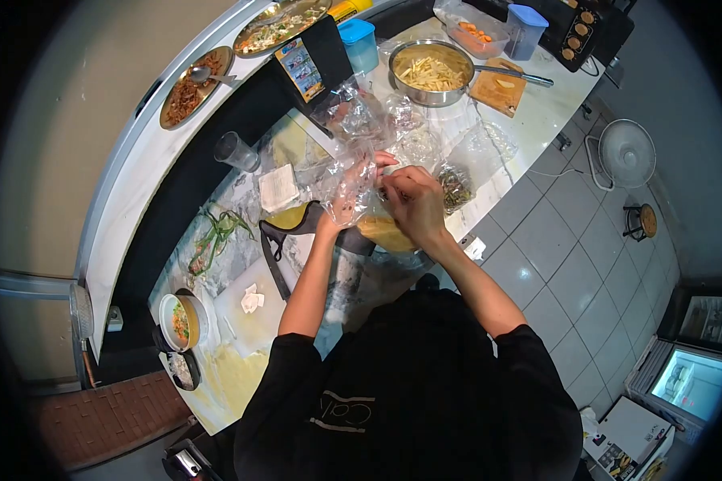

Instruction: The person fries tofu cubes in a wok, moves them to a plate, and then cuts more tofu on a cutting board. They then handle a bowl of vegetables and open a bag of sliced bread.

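My left hand [351, 192] is inside or behind a clear crinkled plastic bag [350, 175], its fingers partly covered by the film. Beside it on the right, my right hand [414, 200] has its fingers bent together at the bag's edge; what they pinch is too small to make out. Below both hands lies something yellow [387, 232] on the counter. A clear bag of dark green and brown bits [455, 186] sits just right of my right hand. More clear plastic [415, 148] is spread beyond the hands.
A steel pan of pale strips [431, 74] stands at the back, its handle over a wooden board [497, 88]. Leftward are a white square packet [278, 188], a clear cup [237, 152], green stalks [217, 240], a white cutting board [253, 309] and a bowl [180, 322].
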Tool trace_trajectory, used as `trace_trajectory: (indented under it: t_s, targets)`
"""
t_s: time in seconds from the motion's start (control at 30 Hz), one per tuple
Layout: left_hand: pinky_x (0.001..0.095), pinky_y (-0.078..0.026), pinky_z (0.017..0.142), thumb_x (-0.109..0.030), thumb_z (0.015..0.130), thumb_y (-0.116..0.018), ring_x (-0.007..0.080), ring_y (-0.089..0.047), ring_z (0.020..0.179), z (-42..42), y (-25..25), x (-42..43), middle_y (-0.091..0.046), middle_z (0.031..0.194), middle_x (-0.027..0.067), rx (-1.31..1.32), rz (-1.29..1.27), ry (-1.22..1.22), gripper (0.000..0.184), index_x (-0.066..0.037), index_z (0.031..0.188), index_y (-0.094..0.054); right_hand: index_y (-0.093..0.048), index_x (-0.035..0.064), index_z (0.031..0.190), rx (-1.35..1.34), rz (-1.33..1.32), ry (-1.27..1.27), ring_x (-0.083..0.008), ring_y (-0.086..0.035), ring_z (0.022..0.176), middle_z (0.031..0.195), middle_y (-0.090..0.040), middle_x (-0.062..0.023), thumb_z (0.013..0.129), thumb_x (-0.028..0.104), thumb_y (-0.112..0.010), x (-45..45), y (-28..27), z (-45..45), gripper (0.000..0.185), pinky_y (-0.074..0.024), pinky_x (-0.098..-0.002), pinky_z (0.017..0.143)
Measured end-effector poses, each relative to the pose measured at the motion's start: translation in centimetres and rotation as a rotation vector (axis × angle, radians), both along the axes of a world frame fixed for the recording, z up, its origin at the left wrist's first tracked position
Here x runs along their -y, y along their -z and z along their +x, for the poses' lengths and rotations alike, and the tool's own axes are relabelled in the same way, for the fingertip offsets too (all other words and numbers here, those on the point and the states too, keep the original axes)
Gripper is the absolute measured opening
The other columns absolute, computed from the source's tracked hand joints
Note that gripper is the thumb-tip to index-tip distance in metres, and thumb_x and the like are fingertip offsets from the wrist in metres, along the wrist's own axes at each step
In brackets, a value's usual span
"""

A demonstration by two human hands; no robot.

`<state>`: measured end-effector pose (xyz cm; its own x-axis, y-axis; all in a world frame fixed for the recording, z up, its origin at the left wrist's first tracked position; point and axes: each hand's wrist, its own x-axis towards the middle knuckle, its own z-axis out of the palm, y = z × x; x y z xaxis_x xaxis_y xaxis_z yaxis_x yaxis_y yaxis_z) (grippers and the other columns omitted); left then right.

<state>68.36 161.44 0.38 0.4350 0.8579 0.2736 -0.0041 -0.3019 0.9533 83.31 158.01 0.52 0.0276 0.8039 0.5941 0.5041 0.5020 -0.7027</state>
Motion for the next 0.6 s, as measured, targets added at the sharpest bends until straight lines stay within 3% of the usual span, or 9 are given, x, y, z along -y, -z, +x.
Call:
trace_trajectory:
  t_s: [0.1, 0.2, 0.3, 0.37, 0.43, 0.5, 0.53, 0.6]
  targets:
    - [0.0302, -0.039, 0.093, -0.032, 0.096, -0.044, 0.0169, -0.049, 0.108, 0.1, -0.4, 0.1, -0.055, 0.108, 0.0077, 0.034, -0.079, -0.018, 0.037, 0.000, 0.110, -0.056, -0.062, 0.0054, 0.074, 0.029, 0.028, -0.089, -0.0250, -0.059, 0.075, 0.078, -0.061, -0.0072, 0.070, 0.002, -0.065, 0.2, -0.6, -0.1, 0.006, -0.0484, -0.0355, 0.062]
    - [0.0297, -0.042, 0.088, -0.032, 0.097, -0.042, 0.0149, -0.052, 0.100, 0.3, -1.8, 0.9, -0.056, 0.105, 0.0081, -0.022, -0.110, -0.029, 0.037, 0.000, 0.110, -0.056, -0.066, 0.0029, 0.083, 0.105, -0.015, -0.128, -0.0255, -0.059, 0.076, 0.080, -0.063, -0.0078, 0.070, -0.001, -0.067, -0.1, -0.5, -0.3, 0.014, -0.0471, -0.0331, 0.063]
    - [0.0285, -0.043, 0.085, -0.034, 0.098, -0.041, 0.0118, -0.052, 0.094, 0.1, -1.3, 0.6, -0.055, 0.103, 0.0072, -0.060, -0.141, -0.044, 0.038, -0.001, 0.111, -0.054, -0.065, 0.0020, 0.083, -0.003, 0.052, -0.219, -0.0263, -0.058, 0.074, 0.081, -0.063, -0.0090, 0.070, -0.002, -0.066, -0.6, -0.2, -0.4, 0.014, -0.0471, -0.0335, 0.063]
    - [0.0305, -0.043, 0.086, -0.032, 0.098, -0.040, 0.0151, -0.053, 0.097, -0.6, -1.0, 0.3, -0.056, 0.106, 0.0091, -0.110, -0.147, -0.041, 0.037, -0.001, 0.114, -0.052, -0.063, 0.0008, 0.082, -0.039, -0.106, -0.280, -0.0276, -0.058, 0.074, 0.081, -0.063, -0.0101, 0.070, -0.004, -0.065, -0.7, -0.3, -0.4, 0.013, -0.0471, -0.0335, 0.064]
    - [0.0324, -0.043, 0.088, -0.031, 0.099, -0.038, 0.0183, -0.054, 0.100, -1.8, 1.1, -0.4, -0.056, 0.110, 0.0109, -0.158, -0.154, -0.034, 0.038, -0.001, 0.118, -0.050, -0.063, 0.0018, 0.079, -0.053, -0.096, -0.291, -0.0292, -0.058, 0.075, 0.079, -0.062, -0.0112, 0.070, -0.002, -0.065, -0.8, -0.4, -0.4, 0.010, -0.0471, -0.0359, 0.066]
    - [0.0372, -0.041, 0.093, -0.025, 0.097, -0.038, 0.0277, -0.054, 0.108, -3.3, 4.2, -1.3, -0.055, 0.119, 0.0157, -0.338, 0.335, -0.032, 0.038, -0.001, 0.125, -0.046, -0.062, 0.0027, 0.077, -0.068, -0.087, -0.297, -0.0308, -0.058, 0.077, 0.076, -0.061, -0.0123, 0.071, 0.000, -0.064, -0.9, -0.2, -0.2, 0.007, -0.0471, -0.0383, 0.069]
    - [0.0372, -0.041, 0.093, -0.025, 0.097, -0.038, 0.0277, -0.054, 0.108, -3.9, 4.8, -1.0, -0.055, 0.119, 0.0157, -0.338, 0.334, -0.032, 0.038, -0.001, 0.125, -0.046, -0.062, 0.0006, 0.078, -0.043, -0.052, -0.308, -0.0284, -0.058, 0.075, 0.076, -0.061, -0.0116, 0.070, -0.004, -0.064, -1.1, 0.2, 0.0, 0.010, -0.0471, -0.0351, 0.066]
    - [0.0386, -0.037, 0.097, -0.018, 0.091, -0.044, 0.0331, -0.049, 0.117, -4.3, 3.5, 0.5, -0.051, 0.125, 0.0193, -0.538, 0.581, -0.203, 0.042, -0.004, 0.131, -0.042, -0.062, -0.0016, 0.080, -0.019, -0.016, -0.317, -0.0260, -0.058, 0.072, 0.077, -0.061, -0.0109, 0.069, -0.007, -0.063, -1.3, 0.9, -0.1, 0.013, -0.0470, -0.0318, 0.063]
